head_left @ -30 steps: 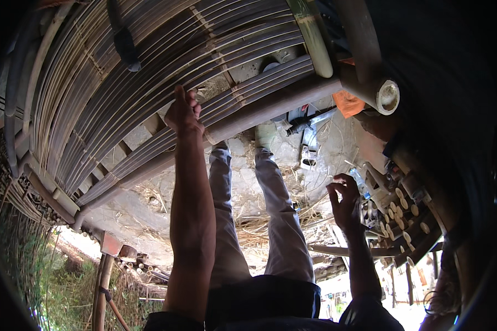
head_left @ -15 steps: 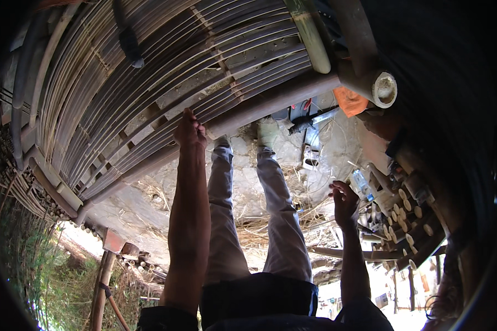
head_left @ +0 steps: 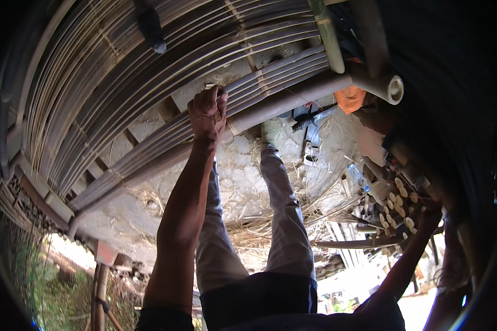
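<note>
A bench-like frame of long bamboo slats [head_left: 143, 71] runs across the upper left, with a thick bamboo pole [head_left: 292, 96] along its near edge. My left hand [head_left: 207, 116] lies over the slats nearest that pole, its fingers curled and closed around them. A small pale bit shows by its fingertips. Far to the right, my right hand [head_left: 429, 212] reaches beside a stack of cut bamboo pieces [head_left: 397, 201]. It is dark there, so its fingers and anything in them cannot be made out.
An orange cloth [head_left: 350, 100] hangs under the pole's right end. On the floor lie a dark-handled blade [head_left: 315, 118], a metal saw-like piece [head_left: 312, 146] and a clear bottle [head_left: 359, 177]. A dark elongated thing [head_left: 151, 30] rests over the slats. Loose strips [head_left: 270, 223] litter the ground.
My left hand has moved up and to the right onto the slats. My right hand has swung out to the right, beside the bamboo stack. The view has shifted slightly.
</note>
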The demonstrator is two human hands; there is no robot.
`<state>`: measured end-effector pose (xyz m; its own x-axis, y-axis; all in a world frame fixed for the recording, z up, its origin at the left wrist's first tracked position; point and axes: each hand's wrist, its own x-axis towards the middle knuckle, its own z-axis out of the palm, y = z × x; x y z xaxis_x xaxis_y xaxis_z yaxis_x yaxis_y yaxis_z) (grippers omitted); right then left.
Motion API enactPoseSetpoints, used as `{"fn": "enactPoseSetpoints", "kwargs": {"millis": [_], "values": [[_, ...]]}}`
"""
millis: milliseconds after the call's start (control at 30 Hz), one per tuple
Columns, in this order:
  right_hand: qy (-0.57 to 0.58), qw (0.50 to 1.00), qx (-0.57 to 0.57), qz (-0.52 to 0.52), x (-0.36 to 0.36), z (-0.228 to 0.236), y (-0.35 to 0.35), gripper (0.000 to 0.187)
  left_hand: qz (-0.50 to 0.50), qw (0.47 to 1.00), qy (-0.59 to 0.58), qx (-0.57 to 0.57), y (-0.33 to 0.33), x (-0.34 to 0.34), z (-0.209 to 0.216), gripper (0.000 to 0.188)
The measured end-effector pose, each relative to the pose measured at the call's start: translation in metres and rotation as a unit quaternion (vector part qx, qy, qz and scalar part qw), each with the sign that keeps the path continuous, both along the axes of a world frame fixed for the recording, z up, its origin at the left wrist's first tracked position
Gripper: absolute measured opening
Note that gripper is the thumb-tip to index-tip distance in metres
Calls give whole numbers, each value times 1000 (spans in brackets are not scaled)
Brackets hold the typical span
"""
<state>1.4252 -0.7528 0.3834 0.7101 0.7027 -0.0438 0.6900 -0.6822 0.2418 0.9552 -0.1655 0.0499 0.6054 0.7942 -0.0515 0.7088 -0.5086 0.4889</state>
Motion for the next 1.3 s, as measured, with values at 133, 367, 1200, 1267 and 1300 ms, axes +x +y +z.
{"fn": "enactPoseSetpoints", "kwargs": {"millis": [133, 367, 1200, 1267, 1300], "values": [[6, 995, 93, 31, -27, 45, 63, 45, 35, 986, -149, -69, 11, 5, -3, 15], [4, 945, 310, -107, -117, -142, 350, 31, 6, 988, -70, -140, 26, 1, -4, 25], [751, 564, 68, -336, -248, -315, 574, 64, -2, 900, 293, -322, 42, 131, -36, 55], [760, 557, 77, -325, -249, -313, 575, 66, 104, 881, 270, -374, 46, 129, -38, 55], [753, 570, 75, -319, -250, -313, 576, 65, 111, 876, 263, -389, 47, 127, -38, 56]]}}
